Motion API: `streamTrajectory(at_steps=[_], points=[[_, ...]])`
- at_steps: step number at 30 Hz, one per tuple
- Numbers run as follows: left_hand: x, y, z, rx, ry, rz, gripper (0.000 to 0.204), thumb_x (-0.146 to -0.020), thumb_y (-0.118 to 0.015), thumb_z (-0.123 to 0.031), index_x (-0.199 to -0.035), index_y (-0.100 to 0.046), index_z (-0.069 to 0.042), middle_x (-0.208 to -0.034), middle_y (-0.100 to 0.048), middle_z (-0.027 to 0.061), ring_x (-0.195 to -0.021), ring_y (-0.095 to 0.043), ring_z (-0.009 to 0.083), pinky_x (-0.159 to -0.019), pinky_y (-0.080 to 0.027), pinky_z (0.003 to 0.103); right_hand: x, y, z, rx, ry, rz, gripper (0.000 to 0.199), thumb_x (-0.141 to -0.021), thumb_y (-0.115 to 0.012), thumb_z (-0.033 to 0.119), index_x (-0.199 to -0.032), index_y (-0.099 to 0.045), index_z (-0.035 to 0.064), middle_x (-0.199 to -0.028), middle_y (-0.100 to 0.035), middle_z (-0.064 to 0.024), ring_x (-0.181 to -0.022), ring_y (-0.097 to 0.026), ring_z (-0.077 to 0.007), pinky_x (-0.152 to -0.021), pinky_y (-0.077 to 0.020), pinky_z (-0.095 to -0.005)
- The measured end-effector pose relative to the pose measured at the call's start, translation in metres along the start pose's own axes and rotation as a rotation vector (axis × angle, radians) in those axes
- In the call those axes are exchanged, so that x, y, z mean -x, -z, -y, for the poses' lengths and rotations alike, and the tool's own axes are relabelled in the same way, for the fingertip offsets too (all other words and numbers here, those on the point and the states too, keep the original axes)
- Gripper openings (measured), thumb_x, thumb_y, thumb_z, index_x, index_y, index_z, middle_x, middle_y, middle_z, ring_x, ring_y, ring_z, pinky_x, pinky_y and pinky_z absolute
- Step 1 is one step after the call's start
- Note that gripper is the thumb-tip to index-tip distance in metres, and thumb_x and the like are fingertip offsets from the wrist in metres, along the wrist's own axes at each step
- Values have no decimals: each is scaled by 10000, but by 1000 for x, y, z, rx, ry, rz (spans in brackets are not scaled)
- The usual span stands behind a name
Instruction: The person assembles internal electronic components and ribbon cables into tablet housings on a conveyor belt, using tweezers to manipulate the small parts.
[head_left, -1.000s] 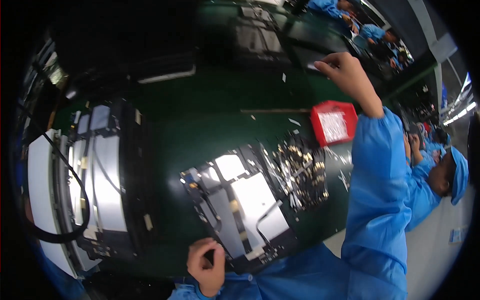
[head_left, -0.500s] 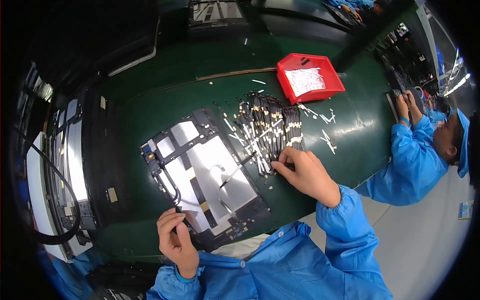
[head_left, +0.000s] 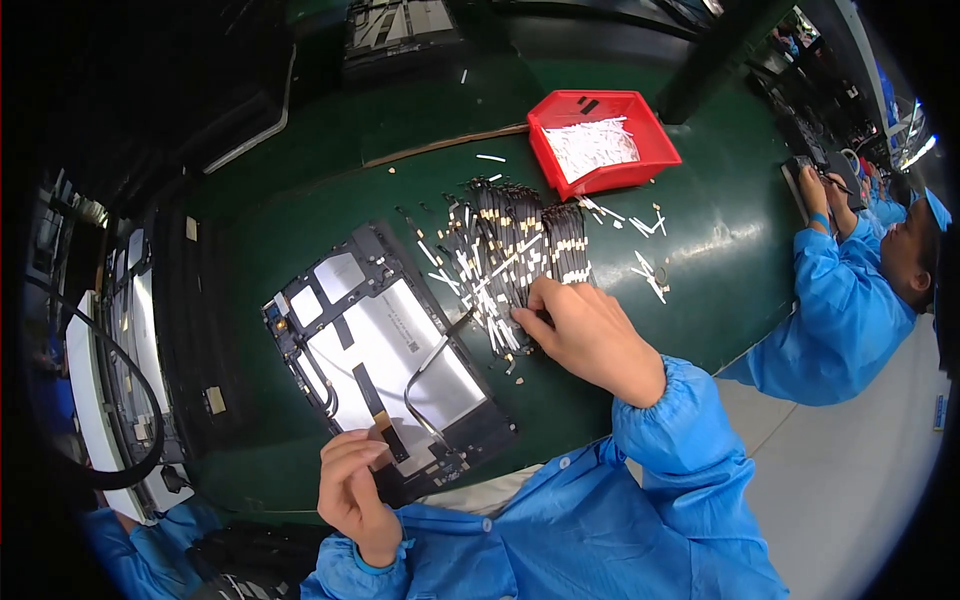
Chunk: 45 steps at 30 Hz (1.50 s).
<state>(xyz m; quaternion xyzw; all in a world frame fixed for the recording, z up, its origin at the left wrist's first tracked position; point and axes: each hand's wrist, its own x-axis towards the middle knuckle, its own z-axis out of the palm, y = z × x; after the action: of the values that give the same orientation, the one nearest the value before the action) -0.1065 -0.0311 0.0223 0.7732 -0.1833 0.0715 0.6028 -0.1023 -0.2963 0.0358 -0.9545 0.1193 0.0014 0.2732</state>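
In front of me lies an opened tablet-like device (head_left: 455, 385), its silvery inner plates framed in black. My left hand (head_left: 358, 500) is at its lower left edge, fingers loosely bent with a gap at the thumb. Near those fingertips is a black flat strip (head_left: 368, 393) with a gold patch. A thin curved black cable (head_left: 411, 392) crosses the plate toward a heap of short black cables (head_left: 515, 235) with white and gold tabs. My right hand (head_left: 595, 340) reaches into the heap's near right side, thumb and forefinger pinched together; what they grip is hidden.
A red bin (head_left: 650, 150) of white strips (head_left: 590, 150) stands behind the heap. Loose white strips (head_left: 655, 280) lie to its right. Dark device parts (head_left: 150, 340) line the left side. Another person in blue (head_left: 850, 310) works at the right.
The whole view has shifted, so most things sit further left in it. My right fingers are still at the heap. The curved cable and the black strip on the device look different now.
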Motion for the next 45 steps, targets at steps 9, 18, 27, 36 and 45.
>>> streamTrajectory(at_steps=[9,18,27,36,45], points=[[8,-5,-10,62,55,-10,77,-867,-489,3,-882,-563,19,-870,-623,131,-925,-557,257,-826,-447,337,-2,21,-11,-458,-34,245,167,-825,-621,124,-786,-624,-38,-611,-594,-77,-576,-540,-103,-522,-409,-278],[16,-5,-40,425,535,363,205,-857,-566,-37,-1046,-603,34,-875,-610,112,-789,-582,184,-744,-466,287,69,35,19,-929,-102,622,94,-847,-639,93,-871,-676,10,-691,-618,6,-584,-470,-6,-522,-375,-192],[16,1,-12,792,391,444,157,-821,-670,-114,-939,-696,-13,-1052,-535,116,-860,-535,161,-757,-431,276,86,-25,69,-1255,31,693,107,-848,-660,124,-846,-629,22,-537,-348,38,-513,-255,-38,-470,-205,-248],[11,21,-2,956,466,339,157,-816,-677,-133,-848,-675,21,-1077,-533,158,-962,-545,219,-848,-433,321,71,-35,94,-1191,70,695,105,-844,-660,124,-861,-618,29,-525,-338,16,-506,-262,-51,-454,-195,-257],[14,44,-1,337,332,223,197,-850,-607,-120,-972,-631,32,-1160,-509,170,-1058,-505,202,-875,-422,307,66,-47,115,-821,171,574,120,-804,-664,79,-893,-615,15,-739,-612,-123,-528,-566,-216,-485,-448,-296]])
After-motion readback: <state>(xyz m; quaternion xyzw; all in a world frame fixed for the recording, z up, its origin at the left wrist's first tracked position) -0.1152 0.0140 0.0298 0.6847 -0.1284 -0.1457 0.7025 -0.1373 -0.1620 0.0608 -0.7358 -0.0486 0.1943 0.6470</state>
